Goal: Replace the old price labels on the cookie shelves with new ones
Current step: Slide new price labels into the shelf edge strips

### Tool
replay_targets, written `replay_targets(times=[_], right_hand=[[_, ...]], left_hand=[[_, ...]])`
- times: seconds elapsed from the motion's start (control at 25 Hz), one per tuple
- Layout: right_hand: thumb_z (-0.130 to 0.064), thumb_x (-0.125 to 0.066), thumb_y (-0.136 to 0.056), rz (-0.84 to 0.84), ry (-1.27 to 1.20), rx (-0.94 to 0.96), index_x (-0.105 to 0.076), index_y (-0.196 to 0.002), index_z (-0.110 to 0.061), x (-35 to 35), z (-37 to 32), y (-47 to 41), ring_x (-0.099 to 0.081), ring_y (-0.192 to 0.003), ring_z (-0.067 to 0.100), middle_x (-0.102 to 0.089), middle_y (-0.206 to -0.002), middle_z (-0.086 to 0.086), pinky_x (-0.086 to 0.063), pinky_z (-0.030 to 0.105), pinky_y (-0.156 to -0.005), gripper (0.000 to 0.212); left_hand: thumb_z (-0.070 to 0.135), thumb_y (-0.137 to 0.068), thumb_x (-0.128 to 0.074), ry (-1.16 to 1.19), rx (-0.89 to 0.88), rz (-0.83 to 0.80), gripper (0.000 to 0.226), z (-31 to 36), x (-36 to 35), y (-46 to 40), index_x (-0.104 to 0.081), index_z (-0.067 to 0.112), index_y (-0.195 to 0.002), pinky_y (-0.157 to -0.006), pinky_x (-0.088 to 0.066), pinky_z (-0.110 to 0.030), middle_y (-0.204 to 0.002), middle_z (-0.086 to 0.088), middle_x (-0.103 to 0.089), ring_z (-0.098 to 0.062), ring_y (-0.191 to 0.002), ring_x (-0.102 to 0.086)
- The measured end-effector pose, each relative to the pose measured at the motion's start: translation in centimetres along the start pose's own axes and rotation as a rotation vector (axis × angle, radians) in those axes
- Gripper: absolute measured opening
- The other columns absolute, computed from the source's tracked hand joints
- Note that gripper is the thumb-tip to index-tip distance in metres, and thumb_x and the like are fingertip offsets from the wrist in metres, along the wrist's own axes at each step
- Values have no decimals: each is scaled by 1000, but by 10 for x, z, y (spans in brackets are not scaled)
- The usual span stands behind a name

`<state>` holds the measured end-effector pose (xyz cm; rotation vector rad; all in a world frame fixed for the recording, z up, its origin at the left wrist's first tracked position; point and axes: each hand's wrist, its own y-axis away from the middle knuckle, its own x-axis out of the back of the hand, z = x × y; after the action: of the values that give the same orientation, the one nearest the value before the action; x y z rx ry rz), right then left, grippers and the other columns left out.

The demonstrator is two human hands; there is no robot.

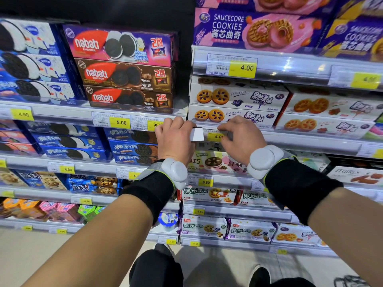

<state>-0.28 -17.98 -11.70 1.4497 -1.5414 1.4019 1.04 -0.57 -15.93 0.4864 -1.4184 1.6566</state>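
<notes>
Both my hands are up at the shelf rail (290, 141) under the white boxes of jam cookies (234, 116). My left hand (175, 137) is closed around a small stack of white label cards (196, 134) that sticks out to the right of the fist. My right hand (240, 135) rests on the rail with its fingertips on a yellow price label (215, 136) reading 4.0-something. Whether that label sits inside the rail's clear strip or is lifted out, I cannot tell. Both wrists wear black bands with white sensor pods.
Other yellow price labels line the rails: 5.00 (121, 122) to the left, 4.00 (242, 68) on the shelf above, 6.50 (205, 181) below. Nabati boxes (124, 65) and Oreo packs fill the left bay. My legs and shoes show on the floor.
</notes>
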Motion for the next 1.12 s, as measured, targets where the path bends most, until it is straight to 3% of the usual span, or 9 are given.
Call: replay_targets(times=[0.16, 0.36, 0.52, 0.68, 0.84, 1.0, 1.12], right_hand=[[-19, -53, -85, -60, -6, -5, -55, -130, -17, 3, -1, 7, -46, -120, 33, -50, -130, 9, -43, 42, -98, 45], [-17, -55, -85, -67, -33, -41, -58, -124, -17, 13, -2, 17, -51, -113, 29, -48, -128, 7, -44, 35, -93, 39], [-16, -54, -85, -80, -47, -57, -62, -114, -17, 20, 0, 26, -52, -109, 29, -49, -124, 8, -45, 35, -88, 30], [-17, -56, -82, -73, -60, -76, -63, -111, -18, 26, 5, 37, -52, -108, 28, -50, -121, 7, -45, 36, -86, 30], [-18, -57, -83, -60, -79, -92, -62, -111, -18, 33, 14, 47, -53, -109, 27, -50, -123, 7, -44, 35, -90, 28], [-18, -56, -85, -58, -99, -121, -63, -108, -17, 40, 30, 60, -54, -107, 26, -50, -122, 6, -45, 36, -92, 24], [-21, -58, -85, -36, -114, -139, -65, -106, -18, 39, 42, 68, -57, -103, 25, -52, -118, 5, -48, 39, -91, 22]], left_hand=[[15, -76, -69, 7, 4, -63, 44, 3, 5, 2, -62, 23, -119, -87, -26, -40, -106, -6, -60, -32, -105, -45], [19, -82, -66, 139, 44, -164, 45, 3, 12, 3, -55, 18, -126, -86, -42, -42, -111, -12, -65, -35, -107, -51], [17, -85, -60, 349, 55, -220, 28, 19, 25, 11, -48, 11, -110, -71, -51, -46, -87, -12, -66, -38, -85, -61], [18, -85, -56, 395, 98, -207, 17, 37, 33, 11, -47, 10, -97, -63, -40, -37, -81, -15, -60, -38, -79, -57], [18, -82, -57, 488, 192, -169, 24, 51, 35, 10, -59, 7, -104, -66, -43, -34, -89, -13, -66, -34, -81, -58], [20, -77, -59, 674, 331, -187, 7, 68, 31, 7, -64, 17, -79, -67, -49, -35, -74, -4, -67, -32, -77, -61], [26, -79, -59, 778, 358, -213, 13, 81, 27, 9, -69, 18, -81, -66, -49, -30, -75, 0, -69, -24, -73, -64]])
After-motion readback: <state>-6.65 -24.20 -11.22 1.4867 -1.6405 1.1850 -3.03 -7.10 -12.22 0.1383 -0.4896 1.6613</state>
